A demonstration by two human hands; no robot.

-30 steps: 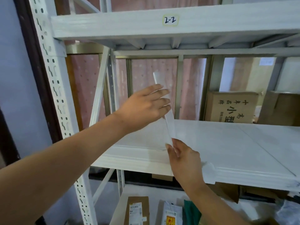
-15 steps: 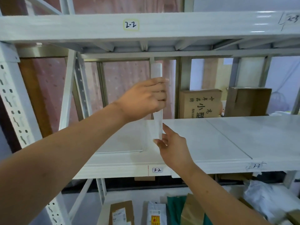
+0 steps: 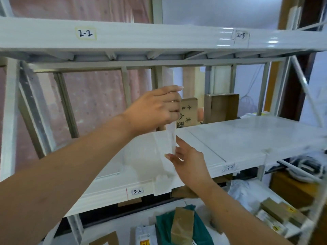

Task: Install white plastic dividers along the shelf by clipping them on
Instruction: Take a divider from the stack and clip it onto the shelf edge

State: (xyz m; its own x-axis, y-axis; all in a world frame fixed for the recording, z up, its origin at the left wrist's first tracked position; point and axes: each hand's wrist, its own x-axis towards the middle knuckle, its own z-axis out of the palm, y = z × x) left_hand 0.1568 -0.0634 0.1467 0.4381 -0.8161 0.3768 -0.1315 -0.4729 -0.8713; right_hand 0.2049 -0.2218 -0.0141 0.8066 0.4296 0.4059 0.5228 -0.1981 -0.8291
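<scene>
A white plastic divider stands upright on the white shelf, reaching from the shelf's front lip up toward the underside of the shelf above. My left hand grips its upper half, fingers closed around the edge. My right hand rests against the divider's lower right side with fingers spread, near the shelf surface. The divider's foot hooks over the front lip beside the label "3-2".
The upper shelf beam carries the labels "2-2" and "2-3". Cardboard boxes stand at the back of the shelf. Parcels and a green bag lie on the lower level. A label "3-3" sits further right.
The view has swung right along the shelf. The divider went from tilted to upright, and its foot now sits on the front lip. My right hand has opened against its lower side.
</scene>
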